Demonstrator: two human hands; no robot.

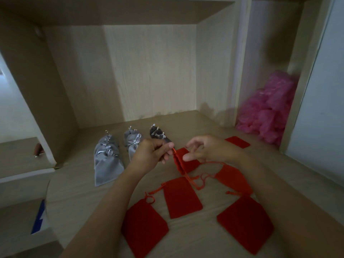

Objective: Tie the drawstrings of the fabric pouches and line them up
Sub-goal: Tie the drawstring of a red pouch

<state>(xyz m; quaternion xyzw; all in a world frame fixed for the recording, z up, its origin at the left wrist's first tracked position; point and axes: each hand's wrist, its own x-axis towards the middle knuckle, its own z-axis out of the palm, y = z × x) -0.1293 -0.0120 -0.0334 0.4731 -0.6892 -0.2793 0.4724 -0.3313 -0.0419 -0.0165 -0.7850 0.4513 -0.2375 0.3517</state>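
Note:
My left hand (151, 153) pinches the red drawstring of a red pouch (179, 164) that hangs, gathered, between my hands above the desk. My right hand (206, 148) is beside the pouch with fingers spread and loosely bent; its thumb tip touches the pouch's top. A red cord (212, 162) runs under my right wrist. Several flat red pouches lie on the desk: one at the middle (181, 198), one at the front left (144, 226), one at the front right (245, 222). Tied grey pouches (107, 161) stand in rows at the back left.
The wooden desk (78, 192) sits inside an open cabinet with side walls and a back panel. A pile of pink plastic bags (268, 110) fills the right shelf. A blue-and-white item (39, 218) lies low at the left edge.

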